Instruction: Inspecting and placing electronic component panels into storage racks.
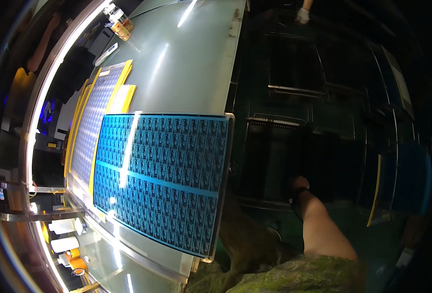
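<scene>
My right hand (300,183), a dark band at its wrist, reaches into the dim area on the right, over a dark rack. Its fingers look curled in; what they hold, if anything, is lost in the dark. My left hand is out of view. A blue sheet (160,161) printed with rows of small dark patterns lies flat on the lit worktable to my left, its right edge along the table's edge. Beside it, further left, rest pale patterned sheets (96,107) with yellow borders.
The glassy worktable (196,58) stretches away on the left. Bottles (120,30) stand at its far end, with several more containers (64,244) at lower left. Metal-framed racks (294,90) fill the dark right side. Another person's gloved hand (302,16) shows at the top.
</scene>
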Demonstrator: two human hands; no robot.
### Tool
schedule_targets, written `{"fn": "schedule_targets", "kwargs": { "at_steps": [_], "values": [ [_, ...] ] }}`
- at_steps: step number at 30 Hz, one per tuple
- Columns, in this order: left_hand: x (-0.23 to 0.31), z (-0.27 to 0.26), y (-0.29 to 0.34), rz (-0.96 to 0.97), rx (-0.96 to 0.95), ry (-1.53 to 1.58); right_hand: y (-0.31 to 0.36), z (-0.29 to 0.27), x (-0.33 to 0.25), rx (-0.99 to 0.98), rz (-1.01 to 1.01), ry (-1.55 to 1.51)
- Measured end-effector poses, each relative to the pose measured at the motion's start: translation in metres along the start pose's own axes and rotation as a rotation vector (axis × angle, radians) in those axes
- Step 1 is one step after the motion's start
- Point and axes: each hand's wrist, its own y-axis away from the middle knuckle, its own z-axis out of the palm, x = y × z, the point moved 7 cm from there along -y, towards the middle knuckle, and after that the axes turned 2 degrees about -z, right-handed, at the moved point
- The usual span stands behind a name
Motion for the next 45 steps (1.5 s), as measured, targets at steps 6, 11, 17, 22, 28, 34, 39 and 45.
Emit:
{"fn": "schedule_targets", "kwargs": {
  "at_steps": [6, 11, 17, 22, 28, 34, 39, 45],
  "values": [
    [-0.041, 0.017, -0.011, 0.013, 0.04, 0.053, 0.01, -0.026, 0.021, 0.118, -0.145, 0.095],
    [-0.096, 0.031, -0.029, 0.018, 0.041, -0.017, 0.109, -0.146, 0.031, 0.392, -0.27, -0.106],
    [-0.101, 0.063, -0.052, 0.097, 0.09, -0.042, 0.192, -0.281, 0.079, 0.576, -0.516, -0.807],
    [-0.109, 0.06, -0.053, 0.004, 0.281, 0.085, 0.312, -0.343, 0.048, 0.622, -0.801, -1.129],
    [-0.086, 0.062, -0.049, 0.068, 0.321, 0.383, 0.377, -0.358, 0.027, 0.488, -1.135, -1.535],
    [-0.039, -0.011, 0.007, 0.338, 0.142, 0.973, 0.404, -0.279, -0.099, -0.465, -1.006, -1.619],
    [0.004, -0.034, 0.051, 0.288, -0.466, 1.476, 0.463, -0.184, -0.198, -1.064, -0.967, -1.539],
    [-0.021, 0.023, 0.036, -0.077, -0.635, 2.082, 0.572, -0.1, -0.233, -0.959, -0.995, -0.402]
  ]
}}
